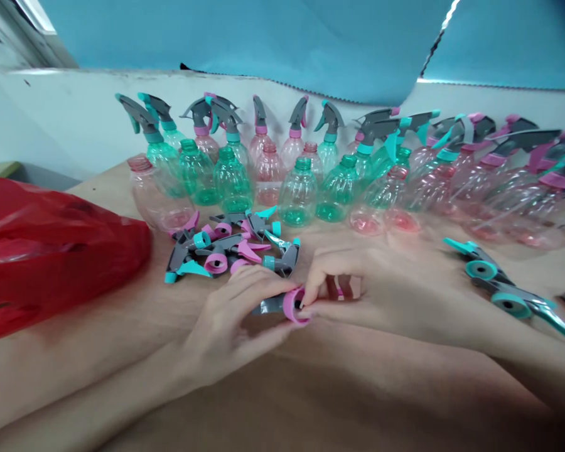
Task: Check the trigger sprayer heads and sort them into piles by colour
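Here, a red bag (61,257) is lying at nine o'clock, piled sprayers (228,243) at ten. At the dial's centre, the left hand (235,314) is holding a pink-collared sprayer (279,305) between its fingers; bottles (298,196) are standing at twelve. The right hand (381,282) is pinching narrowly at the collar (289,307), on what I cannot tell. Two sprayers (493,289) are lying at three.

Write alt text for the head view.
A left hand holds a pink-collared grey spray head while the right hand touches its open end. Beyond are loose spray heads and many green and pink bottles; a red bag sits left.
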A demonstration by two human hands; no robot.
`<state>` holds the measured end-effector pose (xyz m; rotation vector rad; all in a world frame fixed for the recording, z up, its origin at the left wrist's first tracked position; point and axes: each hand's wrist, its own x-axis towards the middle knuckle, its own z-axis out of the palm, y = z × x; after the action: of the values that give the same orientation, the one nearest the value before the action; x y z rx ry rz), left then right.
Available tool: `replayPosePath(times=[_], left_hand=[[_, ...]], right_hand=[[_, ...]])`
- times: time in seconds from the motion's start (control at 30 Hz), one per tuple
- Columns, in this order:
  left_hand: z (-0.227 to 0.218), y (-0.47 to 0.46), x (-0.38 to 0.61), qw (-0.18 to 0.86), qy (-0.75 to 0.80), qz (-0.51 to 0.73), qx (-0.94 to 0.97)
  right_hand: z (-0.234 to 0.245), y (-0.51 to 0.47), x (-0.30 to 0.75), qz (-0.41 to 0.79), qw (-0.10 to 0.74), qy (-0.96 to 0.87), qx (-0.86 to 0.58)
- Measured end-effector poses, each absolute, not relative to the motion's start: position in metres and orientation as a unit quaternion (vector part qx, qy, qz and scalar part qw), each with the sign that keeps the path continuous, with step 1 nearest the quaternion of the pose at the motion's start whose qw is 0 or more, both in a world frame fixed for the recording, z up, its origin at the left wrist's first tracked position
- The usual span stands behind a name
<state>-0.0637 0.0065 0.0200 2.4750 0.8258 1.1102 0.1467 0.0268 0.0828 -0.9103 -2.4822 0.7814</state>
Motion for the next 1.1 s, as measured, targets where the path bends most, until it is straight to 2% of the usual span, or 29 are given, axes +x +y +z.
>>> replayPosePath(times=[0.2,0.33,0.57,0.73,0.9,1.1], left_hand=[[0.010,0.002,-0.041,0.192,0.261,0.382,0.865],[0.006,0.003,-0.013,0.180,0.239,0.367,0.881],[0.004,0.009,0.028,0.187,0.218,0.325,0.901],[0.002,0.014,0.034,0.223,0.221,0.308,0.898],[0.002,0.017,0.025,0.182,0.237,0.302,0.906],[0.001,0.019,0.021,0.160,0.279,0.320,0.891]], right_hand=[[0.065,0.011,0.167,0.336,0.212,-0.844,-0.360],[0.059,-0.001,0.192,0.417,0.182,-0.798,-0.395],[0.061,-0.002,0.236,0.379,0.147,-0.836,-0.368],[0.059,0.004,0.239,0.332,0.188,-0.869,-0.314],[0.050,0.002,0.231,0.338,0.234,-0.859,-0.306],[0.036,-0.002,0.225,0.368,0.337,-0.776,-0.385]])
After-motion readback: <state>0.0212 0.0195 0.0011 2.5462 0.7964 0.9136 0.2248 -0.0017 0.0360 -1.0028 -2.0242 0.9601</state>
